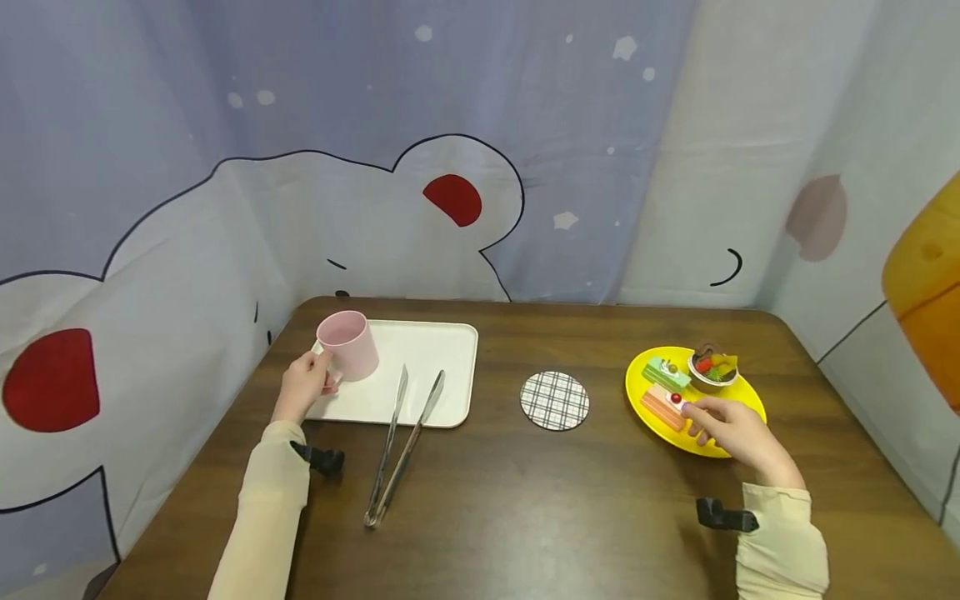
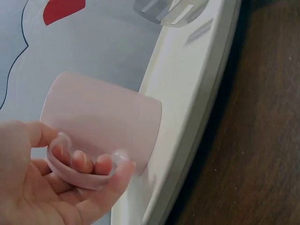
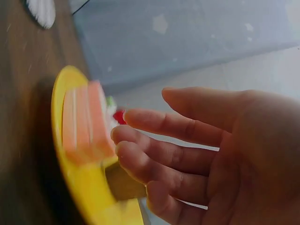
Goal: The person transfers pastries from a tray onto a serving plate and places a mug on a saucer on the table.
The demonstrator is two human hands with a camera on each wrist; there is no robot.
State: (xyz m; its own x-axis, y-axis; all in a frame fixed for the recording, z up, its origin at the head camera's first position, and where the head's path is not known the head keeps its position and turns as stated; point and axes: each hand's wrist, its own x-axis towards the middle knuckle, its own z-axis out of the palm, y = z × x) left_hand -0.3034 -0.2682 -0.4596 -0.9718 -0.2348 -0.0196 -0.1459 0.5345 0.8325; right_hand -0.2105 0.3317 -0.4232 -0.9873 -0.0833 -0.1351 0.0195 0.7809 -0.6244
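Note:
A pink mug [image 1: 352, 350] stands upright on the left part of a white tray [image 1: 453, 358]. My left hand [image 1: 302, 385] grips its handle, and the left wrist view shows the fingers curled through the handle [image 2: 79, 177]. Over at the right, my right hand [image 1: 738, 433] hovers by a yellow plate [image 1: 637, 390] with nothing held, its fingers loosely extended. Closest to those fingertips is an orange toy cake slice [image 3: 84, 122] with a red cherry on top. Behind it on the plate sit a green toy cake slice [image 1: 667, 375] and a small bowl [image 1: 708, 383] of toy food.
Metal tongs [image 1: 397, 467] lie with their spread tips on the tray and their joined end on the brown table [image 1: 510, 508]. A round checked coaster [image 1: 555, 401] lies between tray and plate. A printed curtain [image 1: 585, 167] hangs behind the table.

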